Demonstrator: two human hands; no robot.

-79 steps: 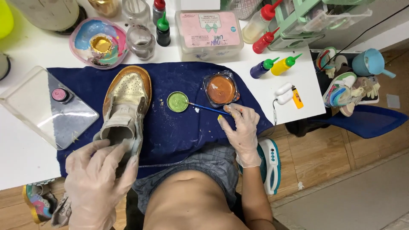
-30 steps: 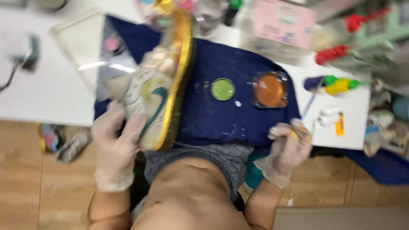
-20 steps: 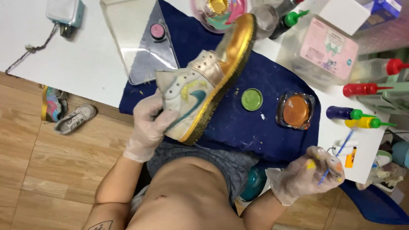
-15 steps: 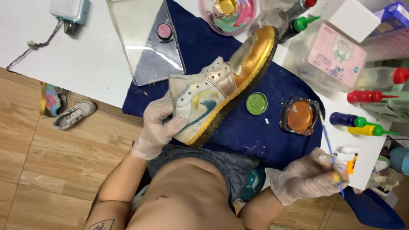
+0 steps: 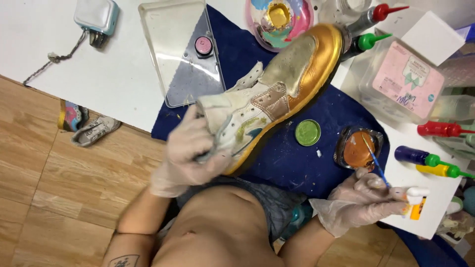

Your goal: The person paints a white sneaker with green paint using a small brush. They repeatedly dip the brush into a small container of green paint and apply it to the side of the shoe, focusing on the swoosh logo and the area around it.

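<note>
Place: on a white table (image 5: 123, 84) lies a dark blue cloth (image 5: 292, 158), seen from above, with a wood floor below it.
Left hand: the left hand (image 5: 190, 151) wears a thin see-through glove. Its fingers are curled tight around the heel end of the shoe and lift it off the cloth.
Shoe: the white leather shoe with a shiny gold toe and gold sole edge (image 5: 277, 94) hangs tilted over the blue cloth. Its toe points up toward the paint dish and its heel sits in the left hand.
Right hand: the right hand (image 5: 363, 198) also wears a glove. Its fingers are pinched on the thin brush with a blue handle (image 5: 374, 160).
Brush: the tip of the brush rests in the small clear pot of orange paint (image 5: 358, 148).
Green lid: a round green lid (image 5: 308, 132) lies on the cloth, just beside the orange pot and near the sole of the shoe.
Tube: a small white and orange tube (image 5: 414, 201) lies on the table, touching the right fingertips.
Bottles: red, purple and yellow squeeze bottles (image 5: 435, 148) lie to the right of the orange pot.
Top of table: a pink dish with mixed paint (image 5: 279, 20) sits just past the toe of the shoe. A clear flat plastic tray (image 5: 180, 54) holds a tiny pink pot (image 5: 203, 45).
Floor: a small painted shoe (image 5: 86, 123) lies on the wood floor.
</note>
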